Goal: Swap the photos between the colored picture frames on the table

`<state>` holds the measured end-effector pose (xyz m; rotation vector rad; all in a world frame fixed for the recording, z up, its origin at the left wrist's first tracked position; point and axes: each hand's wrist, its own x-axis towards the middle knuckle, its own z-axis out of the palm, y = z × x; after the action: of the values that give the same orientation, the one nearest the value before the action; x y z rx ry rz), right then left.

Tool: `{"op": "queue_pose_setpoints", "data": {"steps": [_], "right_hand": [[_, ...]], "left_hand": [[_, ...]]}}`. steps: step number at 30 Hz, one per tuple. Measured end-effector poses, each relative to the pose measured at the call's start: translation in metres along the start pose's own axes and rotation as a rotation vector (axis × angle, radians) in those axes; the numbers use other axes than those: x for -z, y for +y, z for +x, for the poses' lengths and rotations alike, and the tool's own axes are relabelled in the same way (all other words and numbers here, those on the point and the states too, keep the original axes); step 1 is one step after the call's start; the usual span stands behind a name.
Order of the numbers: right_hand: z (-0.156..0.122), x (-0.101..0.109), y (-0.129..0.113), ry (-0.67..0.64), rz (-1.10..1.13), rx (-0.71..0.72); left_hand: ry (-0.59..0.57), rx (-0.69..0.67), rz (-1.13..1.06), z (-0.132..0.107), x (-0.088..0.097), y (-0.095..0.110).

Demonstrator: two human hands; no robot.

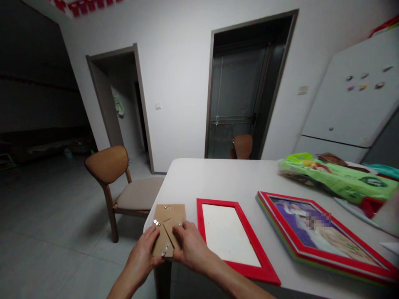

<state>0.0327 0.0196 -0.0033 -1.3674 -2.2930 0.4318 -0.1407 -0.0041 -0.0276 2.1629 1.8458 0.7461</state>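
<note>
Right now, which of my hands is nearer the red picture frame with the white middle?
Right. Your right hand is on the right side of the brown backing board, just left of the red picture frame; your left hand is at the board's left edge, farther away.

Past the fingers (152,235), a white wall (182,83) with two grey-framed doorways (238,91); left of the fingers, a brown wooden chair (108,164) on dim grey tiles (56,224); and there, well right of the fingers, a tall white refrigerator (344,110)!
</note>
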Motion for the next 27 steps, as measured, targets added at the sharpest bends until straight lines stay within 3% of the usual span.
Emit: {"op": "queue_pose_setpoints", "data": {"steps": [3, 7, 11, 15, 20, 27], "right_hand": [[-0.008, 0.017, 0.005, 0.058, 0.145, 0.016], [-0.033, 0.052, 0.026, 0.113, 0.197, -0.007], [-0.061, 0.078, 0.063, 0.078, 0.149, -0.115], [-0.076, 0.091, 0.095, 0.063, 0.065, -0.198], [-0.078, 0.090, 0.114, 0.071, 0.039, -0.205], [-0.076, 0.075, 0.121, 0.097, -0.124, -0.142]], "left_hand": [[0.048, -0.038, -0.082, 0.002, 0.007, 0.013], [0.026, -0.108, -0.160, 0.008, 0.010, 0.051], [-0.083, -0.190, -0.233, 0.016, -0.010, 0.095], [-0.137, -0.267, -0.278, 0.024, -0.034, 0.121], [-0.197, -0.267, -0.259, 0.030, -0.044, 0.131], [-0.319, -0.258, -0.114, 0.032, -0.044, 0.128]]}}
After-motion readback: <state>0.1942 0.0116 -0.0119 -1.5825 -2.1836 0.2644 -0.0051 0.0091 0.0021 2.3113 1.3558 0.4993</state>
